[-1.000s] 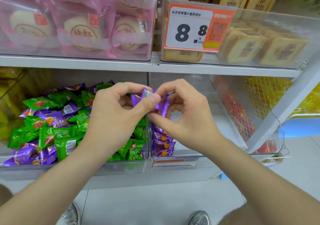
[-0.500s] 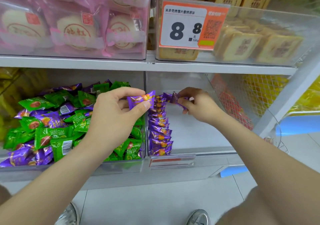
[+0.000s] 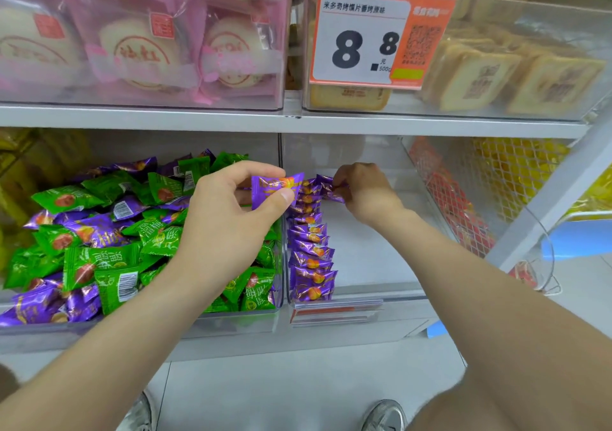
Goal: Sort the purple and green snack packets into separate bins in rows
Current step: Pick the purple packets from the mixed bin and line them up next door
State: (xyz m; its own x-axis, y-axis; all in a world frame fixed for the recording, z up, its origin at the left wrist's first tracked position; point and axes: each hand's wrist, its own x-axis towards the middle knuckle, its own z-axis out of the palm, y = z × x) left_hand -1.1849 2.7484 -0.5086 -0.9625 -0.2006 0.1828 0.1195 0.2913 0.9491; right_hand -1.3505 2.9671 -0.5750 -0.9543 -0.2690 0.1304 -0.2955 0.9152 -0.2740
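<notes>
right hand point(image 3: 362, 188) pinches a purple packet point(image 3: 331, 188) onto the row's far end (keeping the line neat), left hand point(image 3: 228, 228) pinching the next purple packet point(image 3: 276, 188) ready.

Shop, snack aisle: white metal shelf point(image 3: 298, 122) carrying clear plastic bins point(image 3: 463, 109) of wrapped goods, orange-and-white price tag reading 8.8 point(image 3: 364, 43), red-and-white label strip point(image 3: 334, 311) on lower bin front.
</notes>
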